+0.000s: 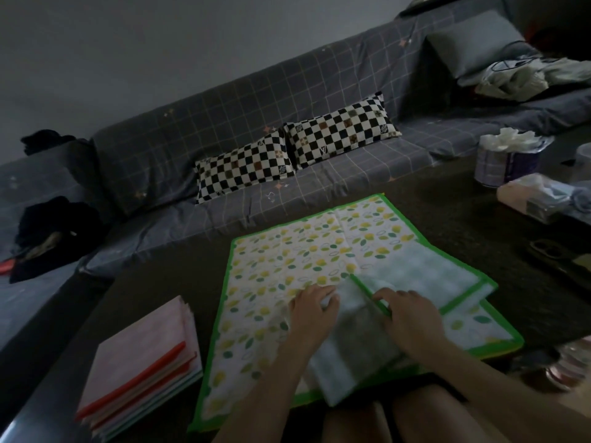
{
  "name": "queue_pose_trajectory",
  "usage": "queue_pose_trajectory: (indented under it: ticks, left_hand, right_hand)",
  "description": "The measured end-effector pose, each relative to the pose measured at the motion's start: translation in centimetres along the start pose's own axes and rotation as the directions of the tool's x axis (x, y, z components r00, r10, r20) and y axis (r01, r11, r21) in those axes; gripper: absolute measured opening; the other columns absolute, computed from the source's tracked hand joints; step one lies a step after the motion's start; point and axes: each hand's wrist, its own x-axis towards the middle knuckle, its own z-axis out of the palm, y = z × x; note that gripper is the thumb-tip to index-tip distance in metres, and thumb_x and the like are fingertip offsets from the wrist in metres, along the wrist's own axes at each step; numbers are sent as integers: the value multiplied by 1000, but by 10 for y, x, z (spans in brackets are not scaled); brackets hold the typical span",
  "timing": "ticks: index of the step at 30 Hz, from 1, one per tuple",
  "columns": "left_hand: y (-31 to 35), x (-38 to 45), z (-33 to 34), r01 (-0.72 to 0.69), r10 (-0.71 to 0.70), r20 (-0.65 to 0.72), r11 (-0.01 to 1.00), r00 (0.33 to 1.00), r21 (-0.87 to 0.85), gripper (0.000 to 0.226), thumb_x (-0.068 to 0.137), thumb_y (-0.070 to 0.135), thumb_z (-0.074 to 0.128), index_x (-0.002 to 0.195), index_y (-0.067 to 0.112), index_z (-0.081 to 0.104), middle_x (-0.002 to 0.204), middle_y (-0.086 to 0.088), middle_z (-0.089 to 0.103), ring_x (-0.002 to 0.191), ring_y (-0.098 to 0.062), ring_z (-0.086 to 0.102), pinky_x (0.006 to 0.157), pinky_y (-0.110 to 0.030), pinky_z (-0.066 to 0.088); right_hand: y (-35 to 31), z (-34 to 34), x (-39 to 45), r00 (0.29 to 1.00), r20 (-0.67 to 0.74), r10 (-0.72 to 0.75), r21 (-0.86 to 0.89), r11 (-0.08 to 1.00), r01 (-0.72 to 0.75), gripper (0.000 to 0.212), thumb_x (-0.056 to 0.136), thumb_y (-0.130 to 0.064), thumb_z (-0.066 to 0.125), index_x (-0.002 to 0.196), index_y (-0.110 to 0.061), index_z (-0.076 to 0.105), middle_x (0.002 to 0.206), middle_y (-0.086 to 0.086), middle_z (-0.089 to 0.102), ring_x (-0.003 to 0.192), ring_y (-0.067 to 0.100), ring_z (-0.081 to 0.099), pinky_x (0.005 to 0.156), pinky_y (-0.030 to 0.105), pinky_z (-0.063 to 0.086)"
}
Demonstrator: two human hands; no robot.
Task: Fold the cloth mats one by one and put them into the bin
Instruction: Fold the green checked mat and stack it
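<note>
A green-bordered cloth mat (pixel 287 260) printed with yellow and green leaves lies spread on the dark table (pixel 463 225), its far edge toward the sofa (pixel 224 123). The near right part is turned over, showing the pale white underside, and folded flaps overlap in the near middle of the mat.

The left hand (pixel 311 310) sits on the near middle of the mat, fingers curled, pinching a bunched bit of the white underside at its fingertips. The right hand (pixel 406 310) is just right of it, fingers curled over the green edge of a turned flap and gripping it. The two hands are close together but apart, with a strip of folded white cloth between them; the rest of the mat spreads away to the far, left and right of both hands.

On the near left of the table lies a stack of folded mats (pixel 140 369), pink on top with red edging, well apart from the hands.
</note>
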Motion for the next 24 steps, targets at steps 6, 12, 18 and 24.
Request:
queue_pose_trajectory:
  ticks: [6, 12, 18, 24]
  left_hand:
    - [8, -22, -2, -25, 25, 30, 999, 999, 26, 35, 96, 43, 42, 123, 28, 60, 120, 1, 54, 115, -16, 45, 102, -32, 30]
    - [21, -28, 12, -64, 64, 20, 998, 998, 1, 44, 93, 45, 39, 126, 24, 58, 128, -1, 45, 122, -19, 39, 107, -35, 27]
    - [38, -20, 24, -123, 100, 174, 984, 980, 126, 51, 102, 36, 27, 150, 20, 26, 160, -1, 4, 147, -20, 0, 118, -40, 1]
    - [37, -13, 37, -191, 135, 220, 946, 966, 260, 55, 102, 35, 20, 153, 19, 8, 161, -3, -3, 147, -16, -7, 118, -37, -6]
  right_hand:
    - [22, -9, 45, 999, 40, 2, -91, 996, 1, 35, 90, -20, 46, 121, -35, 52, 117, -5, 59, 111, 17, 52, 94, 31, 35]
    - [33, -10, 58, 995, 103, 3, -89, 996, 7, 38, 93, -21, 44, 126, -38, 51, 131, -6, 52, 122, 16, 46, 104, 35, 25]
    - [24, 6, 28, 991, 100, -86, -192, 976, 104, 45, 99, -34, 30, 144, -30, 30, 154, -10, 24, 142, 9, 18, 115, 28, 9]
    - [23, 19, 9, 984, 61, -168, -222, 959, 177, 88, 81, -46, -19, 142, -18, 37, 149, 0, 35, 140, 14, 29, 114, 32, 21]
